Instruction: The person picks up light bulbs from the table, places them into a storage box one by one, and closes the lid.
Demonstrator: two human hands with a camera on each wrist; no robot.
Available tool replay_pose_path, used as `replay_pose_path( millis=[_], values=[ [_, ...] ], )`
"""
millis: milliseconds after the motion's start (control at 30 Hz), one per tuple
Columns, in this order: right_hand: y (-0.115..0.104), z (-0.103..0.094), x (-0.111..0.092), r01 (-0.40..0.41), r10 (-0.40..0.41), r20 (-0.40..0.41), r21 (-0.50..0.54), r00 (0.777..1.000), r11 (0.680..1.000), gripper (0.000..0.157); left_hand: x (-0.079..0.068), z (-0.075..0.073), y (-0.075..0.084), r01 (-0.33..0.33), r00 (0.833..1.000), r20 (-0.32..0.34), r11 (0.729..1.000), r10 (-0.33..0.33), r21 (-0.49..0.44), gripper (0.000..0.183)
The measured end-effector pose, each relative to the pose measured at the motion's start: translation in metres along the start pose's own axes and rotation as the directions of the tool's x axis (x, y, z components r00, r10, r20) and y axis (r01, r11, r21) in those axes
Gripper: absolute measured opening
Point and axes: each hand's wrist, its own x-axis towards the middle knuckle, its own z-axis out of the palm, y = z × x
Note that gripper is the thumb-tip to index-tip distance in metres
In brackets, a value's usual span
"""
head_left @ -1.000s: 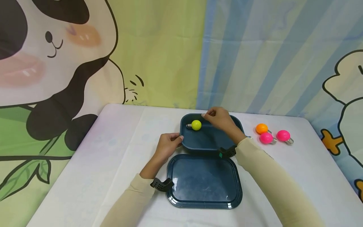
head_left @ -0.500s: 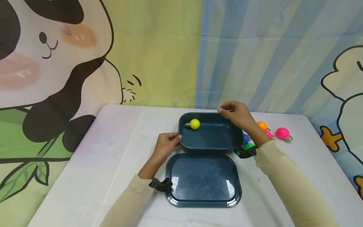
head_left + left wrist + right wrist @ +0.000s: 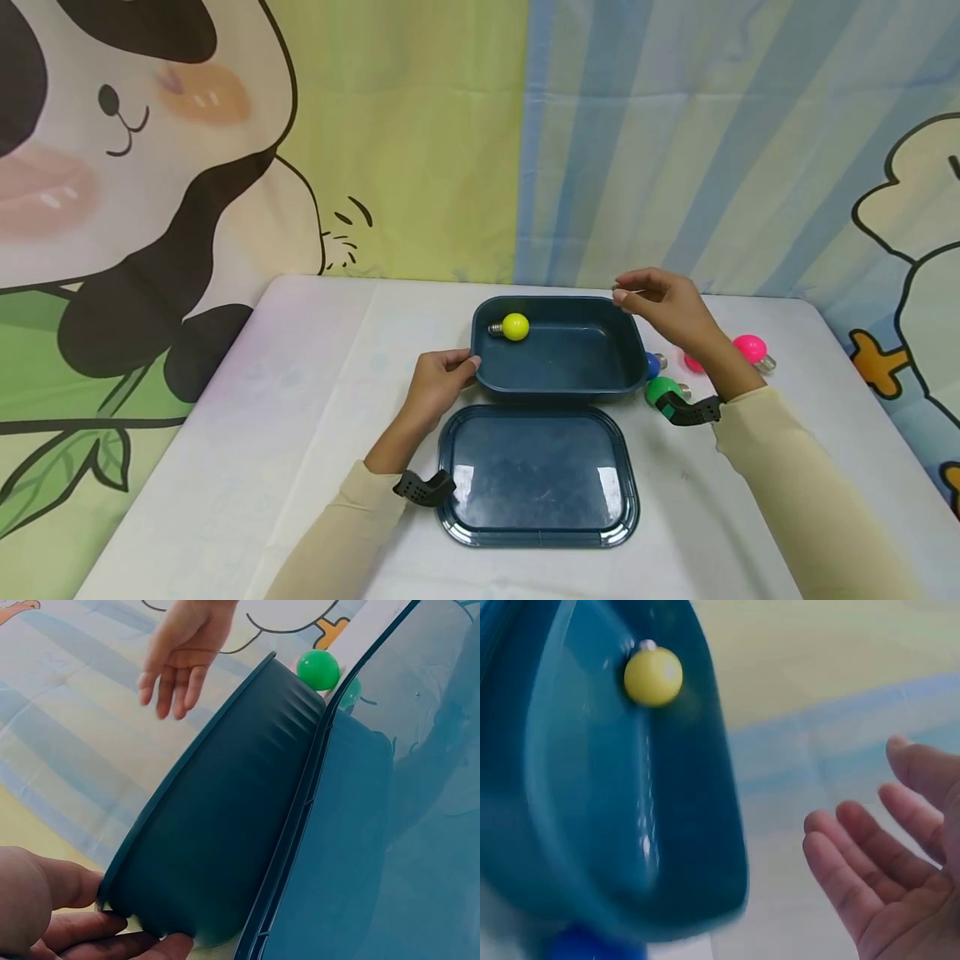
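The left hand (image 3: 438, 387) pinches the box (image 3: 562, 358) at its left end; the right hand (image 3: 667, 310) hovers by the far right corner, fingers loosely parted, nothing in them. Inside, far left, lies the yellow bulb (image 3: 515, 327): probably light, slippery, maybe fragile, best taken by its metal base (image 3: 496, 330). The box looks light, stiff. White tablecloth (image 3: 315, 417) below, printed curtain (image 3: 427, 150) behind!
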Motion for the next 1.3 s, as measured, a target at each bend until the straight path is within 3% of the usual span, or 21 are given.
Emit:
replay_pose_path(
  millis=[333,500,733,1133,1300],
  values=[
    [0.041,-0.021,-0.028,0.036,-0.036,-0.031,-0.001,0.999,0.999,0.04,0.0,0.0,0.001,-0.01,1.0,-0.009,1.0,0.011,0.009,0.035],
    [0.056,-0.027,-0.038,0.008,-0.008,-0.018,0.015,1.0,1.0,0.039,0.0,-0.001,0.0,-0.006,1.0,-0.013,1.0,0.006,0.0,0.037],
    [0.084,-0.028,-0.057,-0.009,0.013,0.045,-0.082,0.999,0.997,0.04,0.0,0.0,-0.001,-0.002,1.0,-0.007,1.0,0.002,0.002,0.038],
    [0.111,-0.026,-0.075,-0.016,0.019,0.045,-0.068,0.999,0.998,0.034,-0.003,0.0,0.002,-0.014,1.0,-0.002,1.0,0.014,-0.012,0.037],
    [0.118,-0.025,-0.078,0.008,-0.007,0.138,-0.005,0.99,1.0,0.038,0.002,-0.001,-0.002,-0.001,1.0,0.007,1.0,0.001,-0.015,0.038]
  ],
)
